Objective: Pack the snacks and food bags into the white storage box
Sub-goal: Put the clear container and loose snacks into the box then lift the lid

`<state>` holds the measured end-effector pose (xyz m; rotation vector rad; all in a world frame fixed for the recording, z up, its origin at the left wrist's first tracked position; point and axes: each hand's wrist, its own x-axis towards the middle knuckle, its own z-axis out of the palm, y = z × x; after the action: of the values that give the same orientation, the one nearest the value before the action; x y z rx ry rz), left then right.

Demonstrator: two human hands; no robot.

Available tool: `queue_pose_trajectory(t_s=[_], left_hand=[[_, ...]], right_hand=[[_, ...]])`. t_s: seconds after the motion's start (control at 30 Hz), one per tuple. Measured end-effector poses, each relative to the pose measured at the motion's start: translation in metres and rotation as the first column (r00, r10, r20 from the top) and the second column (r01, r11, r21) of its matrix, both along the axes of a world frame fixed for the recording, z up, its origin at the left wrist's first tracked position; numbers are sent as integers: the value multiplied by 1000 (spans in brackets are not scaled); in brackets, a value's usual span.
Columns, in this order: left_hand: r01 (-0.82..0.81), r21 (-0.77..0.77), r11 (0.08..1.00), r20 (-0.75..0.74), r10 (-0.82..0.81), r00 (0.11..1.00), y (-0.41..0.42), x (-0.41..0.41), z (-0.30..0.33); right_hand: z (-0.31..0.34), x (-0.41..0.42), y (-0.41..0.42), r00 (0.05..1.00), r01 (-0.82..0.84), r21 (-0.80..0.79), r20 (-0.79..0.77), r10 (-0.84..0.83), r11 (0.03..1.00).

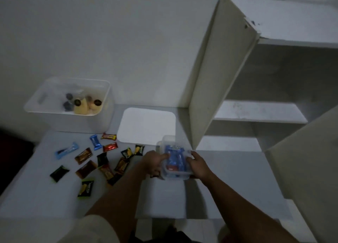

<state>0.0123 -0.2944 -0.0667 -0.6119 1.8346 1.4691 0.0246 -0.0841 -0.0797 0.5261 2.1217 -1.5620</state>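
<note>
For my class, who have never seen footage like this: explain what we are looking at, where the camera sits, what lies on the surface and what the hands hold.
There is one picture, from a camera on a person's head, looking down. The left hand and right hand grip a clear plastic container with blue packets inside. Wrapped snacks lie scattered on the pale surface. Behind them stands the white storage box, already holding some bagged food, with a flat white lid beside it. An open cupboard stands to the right.

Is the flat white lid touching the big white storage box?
Apart. In the head view, a strip of grey table separates the white lid from the white storage box, which stands left of it.
</note>
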Motion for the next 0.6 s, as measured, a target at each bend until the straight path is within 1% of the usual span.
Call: queue_pose_trajectory(t_s=[0.1,0.17,0.23,0.3,0.37,0.47,0.6], left_hand=[[-58,-70,996,-149,47,988,-58,-36,20],[-144,-93,985,-215,122,969,-95,-48,71],[-228,-79,970,-268,200,942,-133,-65,111],[-269,-83,960,-307,232,923,-175,-83,136],[-296,-71,953,-320,259,911,-219,-99,154],[-313,-61,948,-305,281,910,-281,-123,161],[-277,-53,959,-229,258,939,-342,-149,150]], right_hand=[[31,-46,-52,994,-74,11,-75,75,997],[57,-78,-97,979,-135,14,-155,135,991],[89,-106,-146,972,-164,-14,-175,159,986],[118,-131,-194,966,-181,-55,-199,167,982],[144,-151,-240,955,-216,-48,-221,200,975],[158,-181,-303,945,-266,-21,-200,257,964],[154,-211,-362,943,-317,8,-106,316,948]])
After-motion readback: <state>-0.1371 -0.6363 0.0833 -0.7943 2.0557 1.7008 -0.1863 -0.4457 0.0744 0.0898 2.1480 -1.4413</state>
